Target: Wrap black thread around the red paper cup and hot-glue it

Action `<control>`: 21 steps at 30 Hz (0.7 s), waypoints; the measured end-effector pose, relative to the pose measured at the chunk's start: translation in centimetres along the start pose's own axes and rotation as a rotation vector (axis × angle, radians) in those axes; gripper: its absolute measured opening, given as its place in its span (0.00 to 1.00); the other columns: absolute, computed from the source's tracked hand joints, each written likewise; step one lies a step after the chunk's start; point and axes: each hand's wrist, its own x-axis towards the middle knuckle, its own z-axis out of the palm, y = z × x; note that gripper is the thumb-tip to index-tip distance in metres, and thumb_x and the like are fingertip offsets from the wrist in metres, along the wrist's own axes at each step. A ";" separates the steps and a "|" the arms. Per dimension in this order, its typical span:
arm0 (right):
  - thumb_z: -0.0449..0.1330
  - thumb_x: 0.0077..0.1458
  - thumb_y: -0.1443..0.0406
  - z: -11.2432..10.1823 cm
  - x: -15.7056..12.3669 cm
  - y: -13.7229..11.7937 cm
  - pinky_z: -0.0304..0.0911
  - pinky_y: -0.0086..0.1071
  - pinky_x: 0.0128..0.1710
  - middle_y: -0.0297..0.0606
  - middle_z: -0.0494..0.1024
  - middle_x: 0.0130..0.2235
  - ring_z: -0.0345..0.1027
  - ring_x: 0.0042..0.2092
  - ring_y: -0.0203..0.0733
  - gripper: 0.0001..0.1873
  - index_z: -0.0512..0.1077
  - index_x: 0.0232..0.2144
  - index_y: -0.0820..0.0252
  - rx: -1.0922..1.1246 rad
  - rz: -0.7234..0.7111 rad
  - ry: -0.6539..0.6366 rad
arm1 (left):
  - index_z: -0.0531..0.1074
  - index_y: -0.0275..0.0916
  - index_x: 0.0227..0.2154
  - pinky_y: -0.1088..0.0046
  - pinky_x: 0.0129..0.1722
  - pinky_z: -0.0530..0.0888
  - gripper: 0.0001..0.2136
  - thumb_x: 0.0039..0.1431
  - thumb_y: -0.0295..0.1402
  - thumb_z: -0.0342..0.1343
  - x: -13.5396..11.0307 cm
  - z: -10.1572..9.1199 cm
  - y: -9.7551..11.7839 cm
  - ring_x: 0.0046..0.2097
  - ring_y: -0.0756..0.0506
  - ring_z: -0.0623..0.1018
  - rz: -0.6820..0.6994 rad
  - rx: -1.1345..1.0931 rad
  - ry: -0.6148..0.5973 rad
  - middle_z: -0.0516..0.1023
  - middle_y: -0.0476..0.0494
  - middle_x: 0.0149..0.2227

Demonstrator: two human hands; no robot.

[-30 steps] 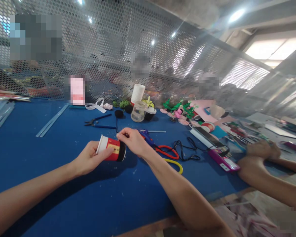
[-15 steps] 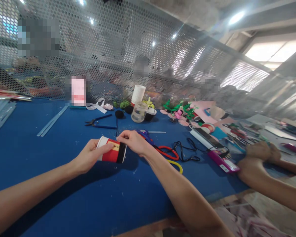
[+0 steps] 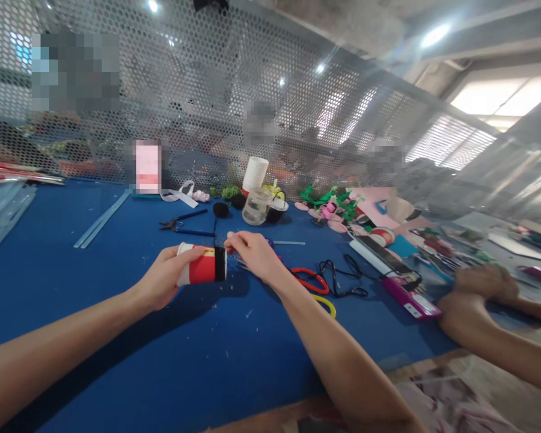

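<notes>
Left hand [image 3: 160, 278] clasped on the cup [image 3: 201, 269], gripping near its white end; thumb laid along the upper side, most fingers out of sight behind. Cup appears raised off the table [image 3: 184, 367], its shadow below the grip.

Long axis of the cup close to level, running out of the left grip straight toward the right hand [image 3: 252, 255]. Black band [image 3: 220, 264] circles the far end from the left grip, so it lies nearer the right hand. Right fingertips drawn together just beside that end, level with its upper edge; contact, and anything pinched between them, cannot be told.

Key relation: the strand [image 3: 215, 233]. It leaves the top of the band, rising away from the person to the black ball [image 3: 221, 209], which lies beyond the cup from both grips. Strand passes just left of the right fingertips; the right hand is nearer to it than the left.

Around: pliers [image 3: 175, 225] beyond the left grip, jar [image 3: 256, 207] beyond the right, red loop [image 3: 321, 279] right of the right wrist.
</notes>
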 end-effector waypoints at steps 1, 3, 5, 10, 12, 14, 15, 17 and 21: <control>0.45 0.52 0.57 -0.3 -0.2 -0.3 0.54 0.27 0.26 0.37 0.71 0.25 0.63 0.28 0.34 0.18 0.67 0.23 0.63 0.001 -0.022 0.010 | 0.70 0.32 0.22 0.81 0.18 0.62 0.08 0.41 0.33 0.56 0.2 -0.1 0.1 0.19 0.54 0.67 -0.004 -0.010 0.022 0.71 0.49 0.18; 0.46 0.51 0.55 -0.6 -0.9 -1.2 0.54 0.27 0.27 0.36 0.71 0.25 0.63 0.27 0.34 0.18 0.66 0.23 0.62 -0.023 -0.075 -0.019 | 0.69 0.32 0.21 0.80 0.18 0.63 0.07 0.42 0.33 0.55 0.6 -0.3 0.1 0.19 0.54 0.67 -0.044 -0.030 0.046 0.70 0.50 0.17; 0.53 0.46 0.54 -0.5 -1.6 -1.9 0.53 0.27 0.25 0.35 0.71 0.25 0.62 0.26 0.34 0.15 0.65 0.24 0.61 -0.095 -0.114 -0.092 | 0.69 0.32 0.22 0.79 0.19 0.63 0.07 0.43 0.33 0.54 0.9 -0.6 0.1 0.19 0.53 0.67 -0.087 -0.038 0.054 0.70 0.49 0.18; 0.60 0.39 0.59 1.0 -2.3 -2.6 0.50 0.27 0.23 0.31 0.67 0.22 0.57 0.24 0.33 0.13 0.61 0.20 0.59 -0.274 -0.126 -0.097 | 0.68 0.32 0.23 0.78 0.19 0.62 0.07 0.43 0.33 0.53 1.1 -0.7 -0.1 0.19 0.53 0.67 -0.097 -0.045 0.077 0.70 0.49 0.18; 0.60 0.39 0.61 1.3 -2.3 -2.5 0.49 0.27 0.23 0.29 0.64 0.20 0.55 0.23 0.32 0.13 0.58 0.17 0.59 -0.269 -0.129 -0.065 | 0.68 0.32 0.23 0.79 0.18 0.62 0.07 0.42 0.33 0.54 1.0 -0.7 -0.1 0.18 0.53 0.67 -0.086 -0.049 0.087 0.69 0.49 0.17; 0.60 0.39 0.60 1.2 -2.3 -2.3 0.50 0.27 0.23 0.28 0.63 0.19 0.55 0.22 0.32 0.14 0.57 0.17 0.59 -0.214 -0.121 -0.074 | 0.68 0.32 0.22 0.79 0.17 0.61 0.08 0.42 0.33 0.54 1.0 -0.6 -0.1 0.18 0.53 0.66 -0.068 -0.039 0.080 0.69 0.49 0.17; 0.60 0.38 0.59 1.0 -2.3 -2.1 0.50 0.27 0.23 0.28 0.63 0.19 0.55 0.22 0.32 0.15 0.58 0.17 0.59 -0.167 -0.106 -0.092 | 0.68 0.32 0.21 0.79 0.17 0.61 0.08 0.42 0.33 0.55 0.9 -0.5 -0.2 0.18 0.53 0.66 -0.057 -0.029 0.070 0.69 0.49 0.17; 0.58 0.40 0.55 0.6 -2.4 -1.8 0.52 0.27 0.23 0.29 0.64 0.20 0.57 0.23 0.32 0.15 0.60 0.19 0.60 -0.028 -0.059 -0.137 | 0.69 0.32 0.21 0.80 0.17 0.61 0.08 0.41 0.33 0.55 0.7 -0.4 -0.2 0.18 0.54 0.66 -0.031 -0.002 0.054 0.69 0.49 0.17; 0.49 0.47 0.51 0.3 -2.6 -0.9 0.55 0.27 0.25 0.32 0.67 0.22 0.59 0.24 0.32 0.18 0.62 0.22 0.61 0.322 0.096 -0.149 | 0.71 0.34 0.23 0.80 0.20 0.63 0.08 0.43 0.35 0.55 0.1 -0.2 -0.6 0.20 0.53 0.67 0.075 0.128 -0.025 0.71 0.50 0.18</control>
